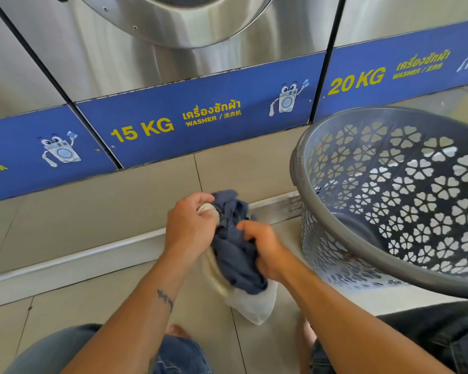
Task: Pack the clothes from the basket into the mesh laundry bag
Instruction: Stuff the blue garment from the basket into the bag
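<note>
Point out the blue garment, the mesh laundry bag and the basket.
blue garment (237, 255): head view, bunched middle between the hands.
mesh laundry bag (257, 303): head view, white lower end.
basket (368, 249): head view, grey near rim.

I am looking at a self-service laundromat: a row of steel washers (152, 44) stands on a tiled floor (106, 292), each with a blue label strip (200, 120) reading "15 KG" or "20 KG" and "WASHER", beside a cartoon washing machine.

A crumpled blue garment (237, 238) sits half inside a white mesh laundry bag (250, 300) at lower centre; the grey perforated basket (389, 201) stands right, tilted.
</note>
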The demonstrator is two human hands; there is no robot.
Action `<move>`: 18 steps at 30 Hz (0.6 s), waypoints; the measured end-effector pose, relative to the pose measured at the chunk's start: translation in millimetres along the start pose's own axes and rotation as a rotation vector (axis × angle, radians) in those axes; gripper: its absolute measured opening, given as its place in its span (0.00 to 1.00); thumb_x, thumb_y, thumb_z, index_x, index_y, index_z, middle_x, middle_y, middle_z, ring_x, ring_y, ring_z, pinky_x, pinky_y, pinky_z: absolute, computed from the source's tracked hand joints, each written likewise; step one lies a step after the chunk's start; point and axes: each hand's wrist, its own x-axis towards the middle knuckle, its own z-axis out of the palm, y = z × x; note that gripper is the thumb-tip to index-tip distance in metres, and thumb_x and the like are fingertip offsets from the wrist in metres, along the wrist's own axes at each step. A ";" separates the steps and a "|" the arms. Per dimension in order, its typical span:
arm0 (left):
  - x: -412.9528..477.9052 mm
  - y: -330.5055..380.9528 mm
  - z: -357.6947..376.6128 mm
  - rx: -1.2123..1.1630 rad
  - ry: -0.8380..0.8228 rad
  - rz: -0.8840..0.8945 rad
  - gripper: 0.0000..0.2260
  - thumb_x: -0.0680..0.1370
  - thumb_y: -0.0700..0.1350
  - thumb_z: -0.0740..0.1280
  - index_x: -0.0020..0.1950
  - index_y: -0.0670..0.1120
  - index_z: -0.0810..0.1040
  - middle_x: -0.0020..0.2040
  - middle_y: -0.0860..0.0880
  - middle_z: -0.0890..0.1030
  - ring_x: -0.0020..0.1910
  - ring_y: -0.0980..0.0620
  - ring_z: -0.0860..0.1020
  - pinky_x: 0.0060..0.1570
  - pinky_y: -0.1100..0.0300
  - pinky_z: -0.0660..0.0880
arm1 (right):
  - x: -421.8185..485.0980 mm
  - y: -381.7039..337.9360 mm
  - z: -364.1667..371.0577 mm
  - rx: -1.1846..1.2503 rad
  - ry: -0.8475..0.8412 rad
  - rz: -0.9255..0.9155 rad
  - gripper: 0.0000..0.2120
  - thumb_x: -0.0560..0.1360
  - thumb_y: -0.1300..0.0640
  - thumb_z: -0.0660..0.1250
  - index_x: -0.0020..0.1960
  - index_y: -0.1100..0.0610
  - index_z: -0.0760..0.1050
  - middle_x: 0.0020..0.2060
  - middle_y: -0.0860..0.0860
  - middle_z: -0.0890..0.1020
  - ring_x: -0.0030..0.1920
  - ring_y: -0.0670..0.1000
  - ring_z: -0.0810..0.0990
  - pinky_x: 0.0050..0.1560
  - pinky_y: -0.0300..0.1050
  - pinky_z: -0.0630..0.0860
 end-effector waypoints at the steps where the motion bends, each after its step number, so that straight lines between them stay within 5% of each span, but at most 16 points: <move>1: -0.6 -0.5 0.4 -0.014 -0.005 0.007 0.14 0.74 0.40 0.65 0.54 0.54 0.82 0.50 0.53 0.83 0.50 0.51 0.79 0.47 0.62 0.72 | 1.1 9.4 3.3 -0.176 -0.039 -0.025 0.05 0.67 0.55 0.64 0.41 0.57 0.73 0.39 0.57 0.77 0.43 0.57 0.76 0.46 0.50 0.73; 4: -4.3 -4.3 0.7 -0.002 -0.049 0.029 0.13 0.75 0.39 0.65 0.53 0.55 0.82 0.51 0.53 0.83 0.50 0.52 0.80 0.41 0.66 0.73 | -0.3 45.0 -2.9 -0.793 -0.124 -0.243 0.10 0.78 0.57 0.61 0.56 0.56 0.77 0.53 0.56 0.82 0.54 0.55 0.79 0.56 0.48 0.75; 6: -5.1 -6.4 -1.1 -0.003 -0.074 0.037 0.13 0.76 0.38 0.66 0.54 0.55 0.82 0.51 0.54 0.83 0.49 0.54 0.79 0.36 0.71 0.69 | -5.8 60.9 -8.2 -0.927 -0.158 -0.270 0.11 0.81 0.58 0.60 0.61 0.58 0.76 0.57 0.55 0.82 0.54 0.52 0.78 0.54 0.43 0.74; 10: -4.0 -6.5 -4.1 0.034 -0.093 0.033 0.13 0.76 0.40 0.66 0.56 0.53 0.82 0.51 0.53 0.83 0.48 0.52 0.79 0.38 0.67 0.70 | -4.4 50.3 -1.1 -1.054 -0.139 -0.238 0.09 0.78 0.57 0.60 0.50 0.60 0.77 0.47 0.56 0.82 0.48 0.57 0.80 0.46 0.49 0.77; 14: 0.3 -3.7 -2.1 0.028 -0.079 0.026 0.13 0.75 0.40 0.66 0.56 0.53 0.81 0.51 0.53 0.83 0.47 0.52 0.80 0.39 0.65 0.71 | -16.9 4.2 -6.9 -1.186 0.090 -0.307 0.06 0.70 0.57 0.62 0.36 0.54 0.68 0.35 0.51 0.74 0.36 0.55 0.73 0.31 0.44 0.66; 16: 1.3 -2.5 0.3 0.039 -0.088 0.026 0.13 0.76 0.41 0.66 0.57 0.53 0.81 0.52 0.53 0.82 0.46 0.53 0.79 0.42 0.63 0.72 | -21.1 -8.9 -9.5 -1.132 0.257 -0.444 0.05 0.68 0.58 0.63 0.43 0.53 0.69 0.46 0.52 0.73 0.46 0.56 0.73 0.41 0.48 0.73; 18: 2.2 -3.0 2.5 0.037 -0.096 0.024 0.13 0.76 0.41 0.65 0.57 0.54 0.81 0.53 0.52 0.82 0.47 0.52 0.79 0.46 0.60 0.75 | -14.9 -7.1 -9.7 -1.050 0.234 -0.506 0.19 0.68 0.57 0.64 0.59 0.54 0.69 0.59 0.51 0.69 0.57 0.56 0.70 0.56 0.52 0.74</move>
